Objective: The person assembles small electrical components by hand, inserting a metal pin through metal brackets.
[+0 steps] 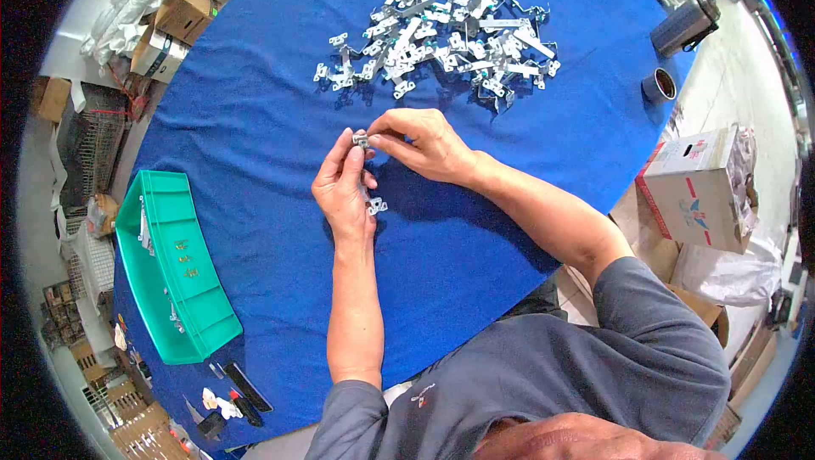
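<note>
My left hand (342,184) is closed around a metal hinge (377,205), whose lower end sticks out below the fingers. The hinge's upper end shows between my left thumb and fingertips. My right hand (422,144) pinches at that same upper end, thumb and forefinger right at the metal. Both hands are over the blue cloth in the middle of the table. Beyond them lies a loose pile of similar metal hinges (441,31), some with small teal parts. The palm side of my left hand hides the middle of the piece.
A green bin (216,290) with a few metal pieces stands at the left of the blue tablecloth (272,103). Near it lie a black-handled tool (246,388) and small items. A dark cup (659,86) and a canister (679,27) stand at the right edge, with a cardboard box (692,188) beyond.
</note>
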Available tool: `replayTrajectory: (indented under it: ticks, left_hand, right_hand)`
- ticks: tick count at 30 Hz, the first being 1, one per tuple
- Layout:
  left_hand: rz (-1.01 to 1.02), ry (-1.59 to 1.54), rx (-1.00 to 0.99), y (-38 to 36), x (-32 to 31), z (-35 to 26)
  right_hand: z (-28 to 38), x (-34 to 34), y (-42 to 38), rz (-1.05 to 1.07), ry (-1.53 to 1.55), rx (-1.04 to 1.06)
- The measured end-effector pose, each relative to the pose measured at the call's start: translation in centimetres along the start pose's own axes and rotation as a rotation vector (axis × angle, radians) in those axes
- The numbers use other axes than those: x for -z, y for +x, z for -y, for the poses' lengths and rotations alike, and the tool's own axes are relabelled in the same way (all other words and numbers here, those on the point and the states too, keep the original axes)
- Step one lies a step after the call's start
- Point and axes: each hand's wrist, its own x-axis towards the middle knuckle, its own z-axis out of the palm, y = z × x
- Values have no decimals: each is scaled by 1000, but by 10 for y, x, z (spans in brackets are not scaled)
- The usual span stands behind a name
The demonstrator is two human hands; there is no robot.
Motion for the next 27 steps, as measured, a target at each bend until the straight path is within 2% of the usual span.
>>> replayTrajectory:
  ticks: [1,5,11,13,14,16,25,27]
  left_hand:
    - [0,-1,0,0,0,1]
    - [46,59,-27,-1,3,5]
    - [122,41,52,-1,4,-5]
    - [141,36,68,-1,5,-7]
    - [163,46,60,0,6,-6]
    - [184,55,53,1,9,-4]
    - [209,66,31,1,9,-2]
    - [245,25,20,-2,4,-3]
  right_hand:
    - [-3,-1,0,14,-32,60]
    - [-5,-2,-2,28,-40,85]
    - [1,4,1,48,-55,-12]
    - [2,2,0,171,200,-209]
    - [2,2,0,172,204,-210]
    - [2,2,1,302,380,-297]
    - [-10,0,1,344,498,-287]
    - [-10,1,-1,353,536,-346]
